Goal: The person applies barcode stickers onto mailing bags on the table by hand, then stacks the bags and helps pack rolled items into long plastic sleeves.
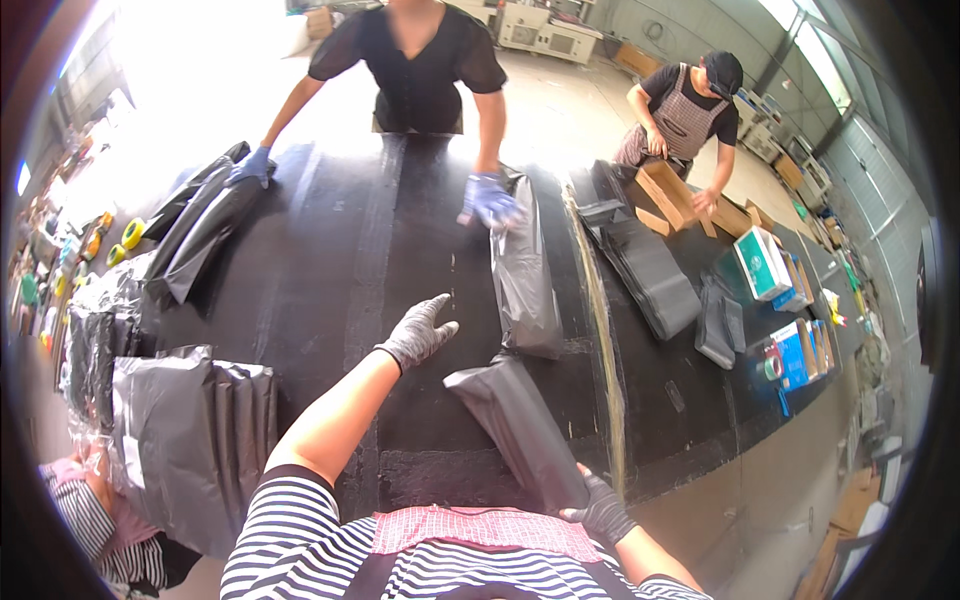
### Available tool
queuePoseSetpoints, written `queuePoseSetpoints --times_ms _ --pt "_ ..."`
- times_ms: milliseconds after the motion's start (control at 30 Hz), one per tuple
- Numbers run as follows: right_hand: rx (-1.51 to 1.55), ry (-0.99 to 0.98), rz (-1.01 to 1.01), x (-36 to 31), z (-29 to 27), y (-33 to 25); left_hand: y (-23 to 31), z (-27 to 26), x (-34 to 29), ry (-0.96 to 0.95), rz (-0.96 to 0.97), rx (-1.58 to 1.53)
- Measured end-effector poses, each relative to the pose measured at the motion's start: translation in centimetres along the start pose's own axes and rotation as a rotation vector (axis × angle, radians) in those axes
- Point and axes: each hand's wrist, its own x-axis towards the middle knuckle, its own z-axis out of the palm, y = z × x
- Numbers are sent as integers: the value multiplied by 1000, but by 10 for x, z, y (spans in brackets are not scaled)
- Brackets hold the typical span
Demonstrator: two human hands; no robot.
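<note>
My left hand (420, 335), in a grey glove, is stretched out over the middle of the table with its fingers apart and nothing in it. Near the table's front edge my right hand (604, 508), gloved too, grips the near end of a folded black plastic bag (515, 425). That bag lies slantwise, its far end pointing away to the left. Just beyond it lies another folded black bag (526, 285), with a co-worker's blue-gloved hand (490, 200) at its far end.
The co-worker's other hand (250, 168) rests on dark bags (205, 225) at the far left. Stacked black bags (190, 430) lie at my left. On the right are more bags (645, 270), a cardboard box (668, 195) handled by another person, and small boxes (762, 264). The black table (330, 250) spans between.
</note>
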Motion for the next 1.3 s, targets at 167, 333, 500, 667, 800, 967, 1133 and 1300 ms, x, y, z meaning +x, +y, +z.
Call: queuePoseSetpoints --times_ms 167,333,500,667,800,967,1133,1300 --pt "-193 -84 -158 9 15 -13 6 48 20 -91 -352 -895" --pt "-118 -160 -234 100 41 -99 -18 11 -21 566 -188 -800" --pt "172 327 -556 217 -15 -159 -1 8 -102 502 -308 -78" --pt "-133 423 22 326 -28 -178 52 84 -116 235 -614 -827" --pt "-252 314 144 327 -51 -144 63 112 -77 143 -819 -611" --pt "-587 254 89 239 -74 -90 60 123 -58 136 -726 -820" --pt "-523 309 -5 116 -21 -48 52 135 -74 -69 -472 -1114" --pt "-448 417 97 45 25 -14 71 100 -91 -279 -282 -556"
